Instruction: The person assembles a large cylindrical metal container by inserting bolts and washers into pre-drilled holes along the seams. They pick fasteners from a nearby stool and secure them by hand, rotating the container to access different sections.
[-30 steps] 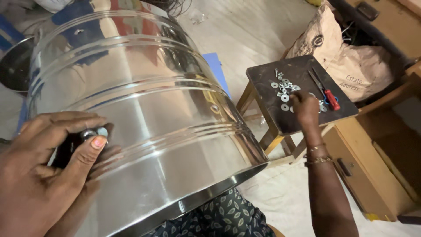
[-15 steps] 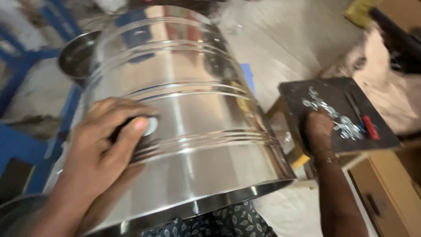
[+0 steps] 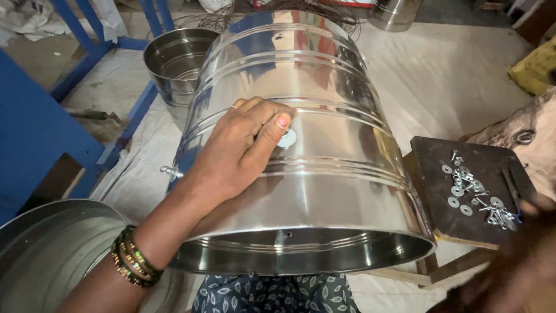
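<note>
A large shiny steel drum [image 3: 324,174] lies on its side across my lap, open end toward me. My left hand [image 3: 237,145] rests on its curved wall, fingers pressing a small round washer [image 3: 287,138] against the metal. A bolt or wing nut [image 3: 171,171] sticks out of the drum's left side. My right hand [image 3: 515,261] is a dark blur at the lower right, near the front edge of a dark wooden stool [image 3: 434,174] strewn with several washers and screws [image 3: 475,194]. Whether it holds anything is unclear.
A second steel vessel [image 3: 174,58] stands behind the drum at the upper left. Another steel pan's rim [image 3: 52,237] shows at the lower left. Blue metal frames [image 3: 35,133] stand on the left. A sack [image 3: 536,136] lies at the right.
The view has swung left and closer. My left hand still presses the washer on the drum. My right hand has left the stool's hardware and pulled back toward me, blurred.
</note>
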